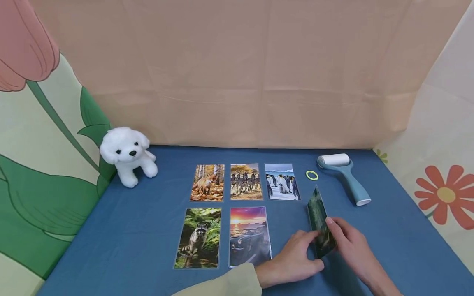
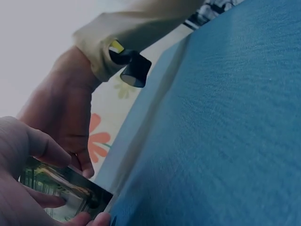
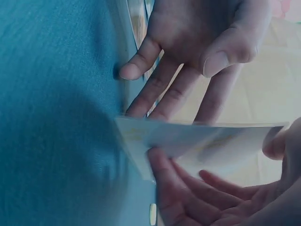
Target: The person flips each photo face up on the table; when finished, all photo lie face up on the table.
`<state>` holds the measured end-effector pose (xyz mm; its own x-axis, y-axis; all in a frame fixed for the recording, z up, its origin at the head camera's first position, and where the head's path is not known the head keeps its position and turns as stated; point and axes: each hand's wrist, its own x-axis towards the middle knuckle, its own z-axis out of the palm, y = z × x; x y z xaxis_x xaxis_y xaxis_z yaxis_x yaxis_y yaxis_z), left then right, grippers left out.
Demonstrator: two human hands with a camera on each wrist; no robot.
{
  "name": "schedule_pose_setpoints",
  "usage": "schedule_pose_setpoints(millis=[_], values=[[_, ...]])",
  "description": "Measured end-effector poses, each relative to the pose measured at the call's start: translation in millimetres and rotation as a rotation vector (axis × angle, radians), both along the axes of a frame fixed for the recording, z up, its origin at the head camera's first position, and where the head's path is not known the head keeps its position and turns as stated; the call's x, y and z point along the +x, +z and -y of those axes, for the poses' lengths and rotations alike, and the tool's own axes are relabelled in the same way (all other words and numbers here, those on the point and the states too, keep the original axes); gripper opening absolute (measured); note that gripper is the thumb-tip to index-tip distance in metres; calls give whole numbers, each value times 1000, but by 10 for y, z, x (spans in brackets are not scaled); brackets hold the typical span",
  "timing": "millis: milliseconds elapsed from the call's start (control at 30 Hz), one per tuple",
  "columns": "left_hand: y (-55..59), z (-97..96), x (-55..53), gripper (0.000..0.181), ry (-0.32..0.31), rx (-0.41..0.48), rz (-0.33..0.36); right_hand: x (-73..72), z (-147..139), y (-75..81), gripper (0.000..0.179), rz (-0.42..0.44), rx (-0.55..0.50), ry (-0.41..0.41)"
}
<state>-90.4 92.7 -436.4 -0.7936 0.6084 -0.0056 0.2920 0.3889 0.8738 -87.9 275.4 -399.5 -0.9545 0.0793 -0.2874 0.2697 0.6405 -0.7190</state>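
Note:
A glossy photo card [image 1: 319, 224] with a dark green picture stands tilted on its edge above the blue table. My right hand [image 1: 355, 246] holds it from the right, thumb at its upper edge and fingers against the pale back. On the picture side, the fingers of my left hand [image 1: 290, 261] touch the card, stretched out. In the left wrist view the card [image 2: 70, 190] shows trees and a bright streak between both hands. The right wrist view shows its pale back [image 3: 202, 143], with part of the left hand's fingers hidden behind it.
Flat on the table lie a fox card [image 1: 207, 183], a zebra card [image 1: 245, 183], a penguin card [image 1: 282, 183], a raccoon card [image 1: 198, 238] and a car card [image 1: 248, 236]. A yellow-green ring [image 1: 312, 175], a lint roller [image 1: 348, 176] and a white plush dog [image 1: 127, 154] stand farther back.

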Motion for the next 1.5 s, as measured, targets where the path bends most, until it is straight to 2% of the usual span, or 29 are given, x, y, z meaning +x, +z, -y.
schedule_pose_setpoints(millis=[233,300,467,667,800,933,1067,1267,1400,1500], values=[[47,62,-12,65,38,-12,146,39,15,-10,75,-79,-93,-62],[54,78,-13,66,48,-11,165,53,18,-23,70,-111,-116,-66],[63,118,-11,71,73,-14,161,88,37,-54,62,-202,-157,-75],[62,167,-6,75,107,1,120,104,74,-95,50,-357,-108,-124],[59,181,-17,79,168,1,118,121,131,-135,42,-497,-24,-171],[44,201,-37,90,250,15,125,124,167,-171,38,-583,27,-212],[39,242,-62,100,305,48,145,131,163,-202,37,-599,12,-197],[68,305,-69,101,349,6,86,141,146,-246,45,-513,-64,-105],[63,346,-79,96,354,-54,12,127,141,-268,59,-462,-127,-35],[51,370,-81,93,365,-160,-86,114,138,-276,71,-399,-147,19]])
